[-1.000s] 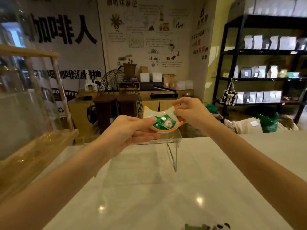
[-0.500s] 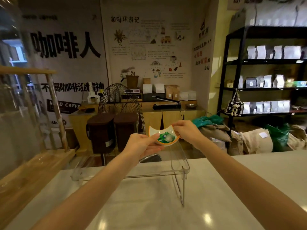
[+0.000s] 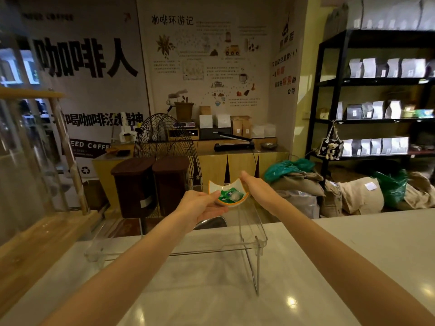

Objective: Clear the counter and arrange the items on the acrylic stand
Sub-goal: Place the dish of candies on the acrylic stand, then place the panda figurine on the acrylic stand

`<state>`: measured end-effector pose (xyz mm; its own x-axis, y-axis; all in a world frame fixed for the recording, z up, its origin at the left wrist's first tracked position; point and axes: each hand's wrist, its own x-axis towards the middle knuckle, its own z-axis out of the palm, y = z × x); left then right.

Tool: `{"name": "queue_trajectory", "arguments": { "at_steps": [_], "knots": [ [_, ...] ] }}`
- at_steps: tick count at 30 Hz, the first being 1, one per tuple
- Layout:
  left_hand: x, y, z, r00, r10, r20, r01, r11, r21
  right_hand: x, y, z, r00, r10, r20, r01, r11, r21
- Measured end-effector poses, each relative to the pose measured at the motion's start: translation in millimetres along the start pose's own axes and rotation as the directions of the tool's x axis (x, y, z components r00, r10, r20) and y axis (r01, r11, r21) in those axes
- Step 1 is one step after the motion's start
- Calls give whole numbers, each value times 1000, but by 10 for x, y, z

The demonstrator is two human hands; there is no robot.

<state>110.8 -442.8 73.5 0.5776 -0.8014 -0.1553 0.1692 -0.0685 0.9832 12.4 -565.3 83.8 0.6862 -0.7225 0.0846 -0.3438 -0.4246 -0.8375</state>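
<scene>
A small white dish with an orange rim [image 3: 229,200] holds green-wrapped candies [image 3: 229,195]. It sits at the far edge of the clear acrylic stand [image 3: 254,231], which rests on the white counter [image 3: 211,290]. My left hand [image 3: 200,205] grips the dish's left side with thumb on the rim. My right hand [image 3: 255,189] touches the dish's right corner with fingers stretched out straight. Whether the dish rests fully on the stand's top I cannot tell.
A wooden-framed glass case [image 3: 30,184] stands at the left of the counter. Behind the counter are two brown bins [image 3: 150,184], a wire fan guard [image 3: 164,137], sacks [image 3: 348,196] on the floor and a black shelf [image 3: 376,102] of bags.
Both hands have carried the dish farther away from me, toward the stand's far edge. My view has tilted up, and my right fingers have straightened along the dish's corner.
</scene>
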Motion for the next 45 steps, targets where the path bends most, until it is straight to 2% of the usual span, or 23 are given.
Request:
{"name": "queue_trajectory", "arguments": {
  "at_steps": [5, 13, 15, 18, 21, 24, 27, 31, 35, 40, 45],
  "knots": [
    [33, 11, 27, 1000, 1, -20, -2, 1000, -10, 100, 77, 70, 999, 29, -34, -27, 997, 75],
    [19, 20, 97, 998, 5, -69, -5, 1000, 4, 64, -15, 72, 997, -46, -56, 43, 998, -50],
    [26, 16, 98, 997, 22, -80, -18, 998, 54, 62, -16, 71, 998, -52, -42, 48, 995, -88],
    [46, 22, 87, 986, 110, -123, -79, 970, 230, 16, 0, 71, 998, -57, -6, 56, 989, -137],
    [48, 59, 114, 962, 235, -136, -135, 850, 510, -167, 16, 32, 997, -71, 15, 73, 989, -130],
    [-27, 103, 172, 935, 343, -88, -157, 624, 765, -464, 26, -44, 993, -104, 48, 109, 987, -114],
    [-120, 101, 232, 909, 415, -38, -152, 414, 897, -849, 54, -136, 984, -153, 87, 164, 977, -133],
    [-270, 10, 281, 915, 402, 14, -112, 221, 969, -1333, 223, -218, 971, -218, 99, 237, 932, -274],
    [-541, -158, 297, 894, 424, 148, -236, 163, 958, -1762, 515, -253, 969, -209, 131, 245, 879, -409],
    [-1029, -474, 355, 827, 459, 325, -332, -68, 941, -2280, 838, -270, 971, -158, 179, 226, 853, -471],
    [-1542, -851, 411, 796, 412, 444, -431, -129, 893, -2774, 975, -268, 965, -120, 235, 221, 854, -470]
  ]
}}
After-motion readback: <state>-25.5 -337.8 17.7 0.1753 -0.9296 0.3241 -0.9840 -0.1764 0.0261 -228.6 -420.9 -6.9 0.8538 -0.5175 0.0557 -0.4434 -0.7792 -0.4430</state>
